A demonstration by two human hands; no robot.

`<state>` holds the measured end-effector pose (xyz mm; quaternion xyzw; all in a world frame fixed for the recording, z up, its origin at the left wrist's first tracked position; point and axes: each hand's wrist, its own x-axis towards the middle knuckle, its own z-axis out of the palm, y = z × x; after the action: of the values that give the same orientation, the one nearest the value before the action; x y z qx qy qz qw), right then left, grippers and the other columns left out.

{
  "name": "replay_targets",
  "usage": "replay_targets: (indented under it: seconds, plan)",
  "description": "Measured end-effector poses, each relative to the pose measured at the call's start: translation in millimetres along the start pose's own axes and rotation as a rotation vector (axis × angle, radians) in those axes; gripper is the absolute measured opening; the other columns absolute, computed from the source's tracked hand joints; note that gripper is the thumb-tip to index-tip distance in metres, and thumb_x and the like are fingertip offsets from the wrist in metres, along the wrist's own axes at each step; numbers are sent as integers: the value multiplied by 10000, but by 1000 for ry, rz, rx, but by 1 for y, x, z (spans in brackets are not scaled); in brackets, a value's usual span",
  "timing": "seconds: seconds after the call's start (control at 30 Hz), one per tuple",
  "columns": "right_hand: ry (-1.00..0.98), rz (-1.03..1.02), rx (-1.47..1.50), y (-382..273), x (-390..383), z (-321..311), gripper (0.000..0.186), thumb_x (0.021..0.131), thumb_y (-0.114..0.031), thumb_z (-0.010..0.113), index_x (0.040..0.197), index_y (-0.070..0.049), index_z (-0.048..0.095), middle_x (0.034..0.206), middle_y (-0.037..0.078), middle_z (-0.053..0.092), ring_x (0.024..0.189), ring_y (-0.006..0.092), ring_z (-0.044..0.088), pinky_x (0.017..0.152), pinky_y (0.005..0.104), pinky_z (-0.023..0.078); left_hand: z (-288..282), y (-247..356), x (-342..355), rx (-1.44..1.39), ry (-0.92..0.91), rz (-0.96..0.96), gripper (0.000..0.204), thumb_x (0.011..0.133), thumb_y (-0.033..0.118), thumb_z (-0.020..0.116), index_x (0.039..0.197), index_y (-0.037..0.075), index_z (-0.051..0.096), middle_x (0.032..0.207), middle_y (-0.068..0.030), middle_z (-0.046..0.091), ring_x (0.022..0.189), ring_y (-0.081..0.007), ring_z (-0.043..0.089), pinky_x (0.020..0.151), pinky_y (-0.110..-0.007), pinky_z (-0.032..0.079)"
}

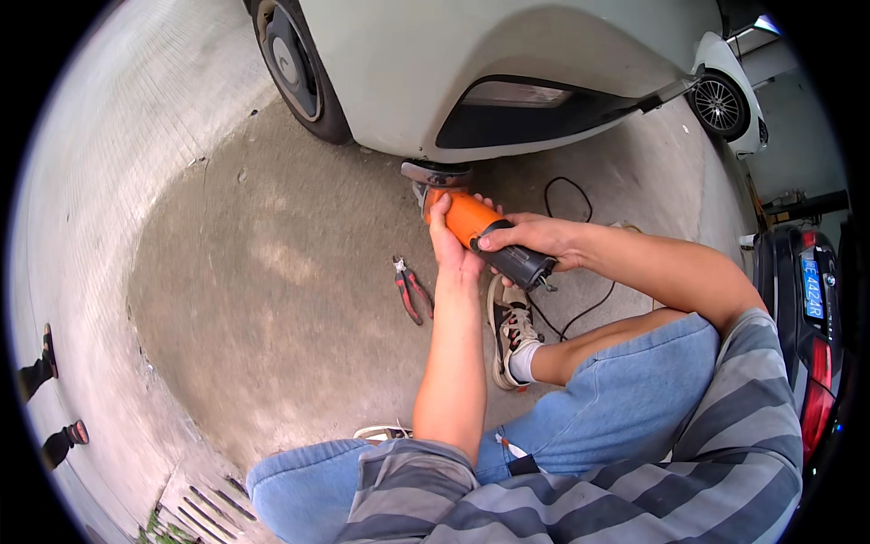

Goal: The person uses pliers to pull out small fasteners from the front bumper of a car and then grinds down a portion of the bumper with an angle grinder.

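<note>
Both my hands grip an orange and black angle grinder (pixel 471 219). Near its head, my left hand (pixel 450 247) wraps the orange body from below with the thumb up along the side. Farther back, my right hand (pixel 535 238) closes round the black rear part, thumb on top. The grinder's guarded disc end (pixel 437 174) is just under the lower edge of a pale car bumper (pixel 390 100); whether the disc touches it I cannot tell. On the concrete, left of my left forearm, lie red-handled pliers (pixel 412 290).
A black cable (pixel 580 319) loops over the floor right of my shoe (pixel 513 331). The car's front wheel (pixel 294 68) stands at the upper left. A dark car (pixel 797 308) is at the right, a white car (pixel 739 100) farther back. Another person's feet (pixel 76 432) show at far left.
</note>
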<state>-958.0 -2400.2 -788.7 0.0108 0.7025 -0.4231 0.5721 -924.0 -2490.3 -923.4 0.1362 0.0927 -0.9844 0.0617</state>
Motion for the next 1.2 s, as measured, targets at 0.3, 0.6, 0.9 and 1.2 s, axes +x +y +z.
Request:
replay_targets:
  seconds: [0.3, 0.6, 0.9, 1.2]
  plan:
    - [-2, 2, 18, -4, -13, -18, 521, 837, -269, 708, 1182, 24, 450, 891, 107, 588, 674, 165, 632, 561, 307, 585, 8, -16, 10, 14, -5, -2, 457, 822, 385, 624, 1091, 28, 530, 929, -95, 609, 900, -249, 611, 912, -461, 478]
    - [-40, -14, 24, 2, -11, -38, 562, 837, -257, 708, 1216, 35, 413, 899, 120, 590, 670, 177, 634, 558, 309, 583, 10, -29, 15, 16, -10, 17, 457, 830, 376, 620, 1118, 37, 510, 937, -108, 608, 898, -257, 614, 910, -466, 482]
    - [-27, 28, -38, -12, 18, 0, 542, 838, -282, 712, 1209, 14, 450, 902, 116, 605, 651, 192, 651, 572, 314, 585, -10, 13, 14, -16, -7, 21, 464, 815, 417, 613, 1040, 18, 536, 908, -119, 608, 883, -264, 613, 923, -455, 484]
    - [94, 135, -70, 51, 159, 187, 555, 838, -321, 704, 1241, -43, 443, 929, 158, 618, 681, 239, 659, 590, 345, 584, -166, 180, -48, -110, 6, -40, 478, 819, 376, 667, 1105, 37, 487, 909, -119, 592, 848, -249, 627, 755, -402, 541]
